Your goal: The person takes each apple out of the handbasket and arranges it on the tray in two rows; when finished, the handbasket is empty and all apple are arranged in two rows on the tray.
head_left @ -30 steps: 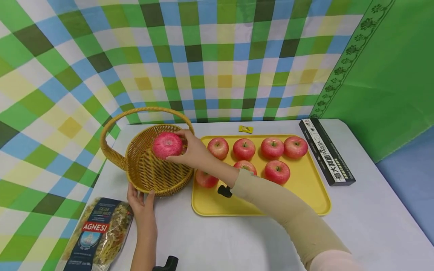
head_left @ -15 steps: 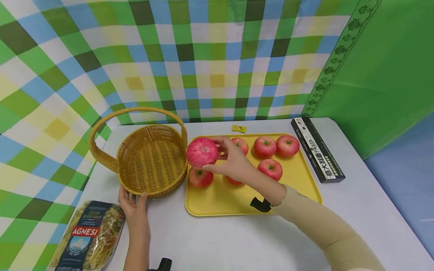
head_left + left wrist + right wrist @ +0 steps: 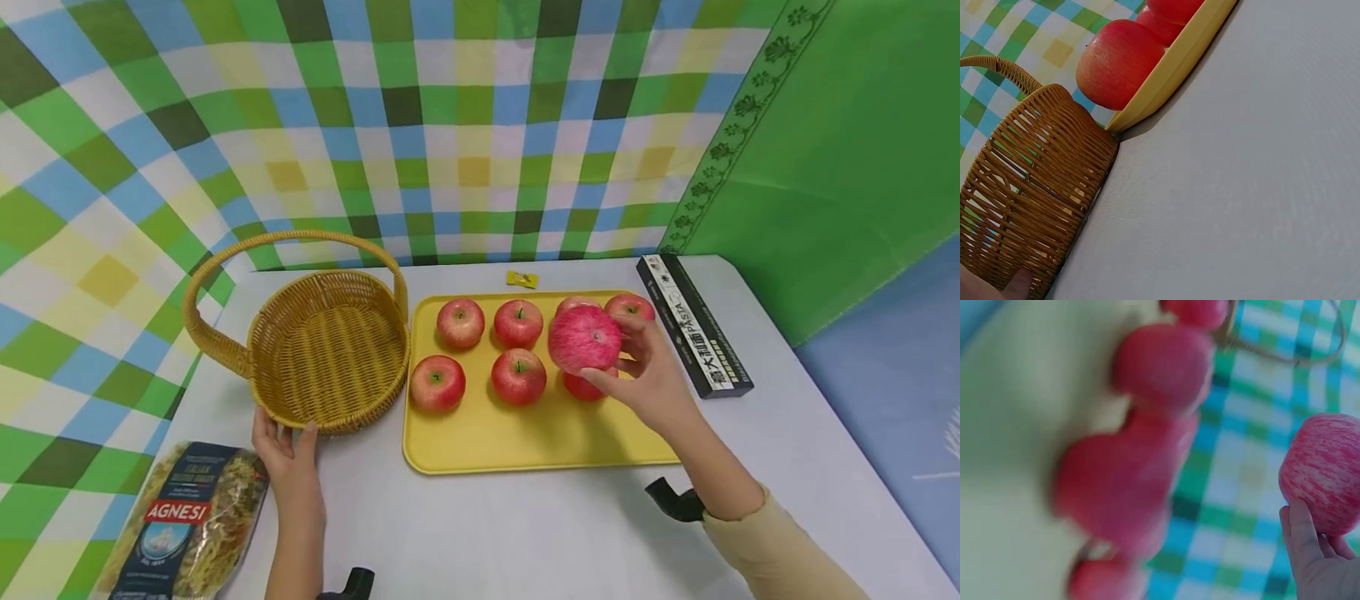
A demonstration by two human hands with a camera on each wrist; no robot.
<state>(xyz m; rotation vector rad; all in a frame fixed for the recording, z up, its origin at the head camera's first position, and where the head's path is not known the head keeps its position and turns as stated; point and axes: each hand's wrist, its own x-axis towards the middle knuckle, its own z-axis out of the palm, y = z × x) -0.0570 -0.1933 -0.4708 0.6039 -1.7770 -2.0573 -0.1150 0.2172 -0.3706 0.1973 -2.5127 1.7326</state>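
Note:
My right hand (image 3: 648, 375) grips a pink-red apple (image 3: 585, 337), thumb and fingers on opposite sides, over the right part of the yellow tray (image 3: 487, 446). Streaked skin shows on the held apple (image 3: 1325, 475) in the right wrist view. It partly covers two red apples behind and below it. Several more apples (image 3: 519, 377) sit in two rows on the tray. At the left, my left hand (image 3: 288, 458) touches the front outside wall of a wicker basket (image 3: 330, 358), fingers and thumb spread. The thumb (image 3: 1019, 284) lies against the weave in the left wrist view.
A bag of Agnesi pasta (image 3: 180, 525) lies at the front left. A black-and-white pasta box (image 3: 693, 325) lies right of the tray, and a small yellow packet (image 3: 522, 279) behind it. The basket's tall handle (image 3: 292, 237) arches up near the checked cloth (image 3: 472, 142).
My right hand has carried the apple out from over the basket, rightward across the tray to its right side. My left hand stays at the basket. The head view has shifted slightly.

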